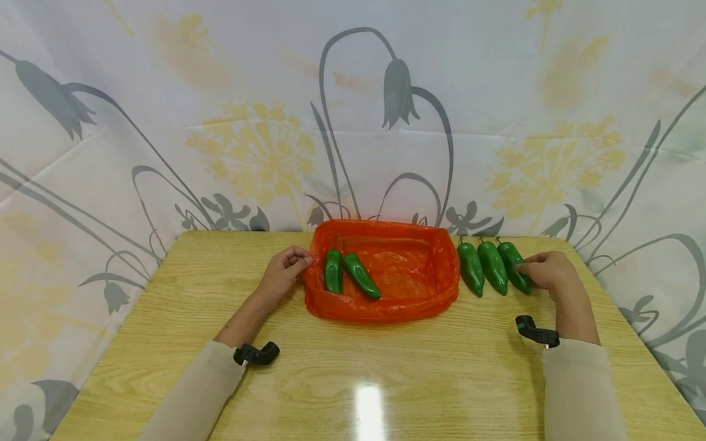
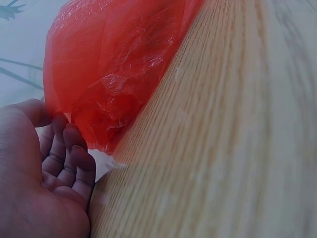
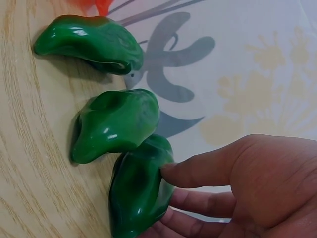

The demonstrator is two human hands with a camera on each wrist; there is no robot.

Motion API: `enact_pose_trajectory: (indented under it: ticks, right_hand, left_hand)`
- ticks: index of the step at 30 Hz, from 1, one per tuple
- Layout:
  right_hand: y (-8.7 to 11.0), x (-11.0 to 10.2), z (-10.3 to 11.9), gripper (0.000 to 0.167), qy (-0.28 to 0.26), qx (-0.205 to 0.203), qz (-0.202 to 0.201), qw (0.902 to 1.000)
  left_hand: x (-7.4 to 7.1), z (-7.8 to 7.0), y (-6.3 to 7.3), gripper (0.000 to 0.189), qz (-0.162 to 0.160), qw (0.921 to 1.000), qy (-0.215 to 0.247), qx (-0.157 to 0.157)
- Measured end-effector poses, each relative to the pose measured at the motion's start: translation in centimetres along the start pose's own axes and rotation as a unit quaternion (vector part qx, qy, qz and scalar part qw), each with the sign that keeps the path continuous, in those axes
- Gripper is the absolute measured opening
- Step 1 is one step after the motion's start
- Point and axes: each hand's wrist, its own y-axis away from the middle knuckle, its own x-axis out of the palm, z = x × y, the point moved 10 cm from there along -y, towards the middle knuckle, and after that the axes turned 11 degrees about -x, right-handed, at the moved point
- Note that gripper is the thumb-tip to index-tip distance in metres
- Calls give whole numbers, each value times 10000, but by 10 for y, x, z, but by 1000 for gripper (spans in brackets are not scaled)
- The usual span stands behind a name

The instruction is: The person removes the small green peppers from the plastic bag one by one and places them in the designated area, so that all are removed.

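A shallow container covered in a red plastic bag point(image 1: 386, 311) stands toward the back of the wooden table, with two green chili peppers point(image 1: 361, 277) lying inside near its left end. My left hand point(image 1: 284, 269) pinches the bag at the container's left side between thumb and fingers; in the left wrist view the other fingers curl below the red plastic point(image 2: 114, 64). To the right of the container, three green peppers lie in a row. My right hand point(image 1: 548, 272) holds the rightmost pepper point(image 3: 141, 188), its thumb on the near side. The middle pepper point(image 3: 116, 124) lies close beside it.
The leftmost pepper of the row point(image 1: 470, 269) lies close to the container's right wall. A patterned cloth point(image 1: 364, 165) hangs behind the table point(image 1: 419, 367). Black wrist cameras point(image 1: 257, 353) sit at both sleeve cuffs.
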Motion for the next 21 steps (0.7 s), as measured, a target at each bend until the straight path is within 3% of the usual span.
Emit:
enact_pose_trajectory:
  ticks: [16, 21]
  right_hand:
    - [1, -2, 7, 68, 234, -11, 47, 9997]
    - [3, -9, 14, 71, 369, -14, -124, 9992]
  left_hand:
    - [0, 1, 1, 22, -20, 10000, -41, -28]
    - [0, 1, -1, 22, -9, 10000, -51, -18]
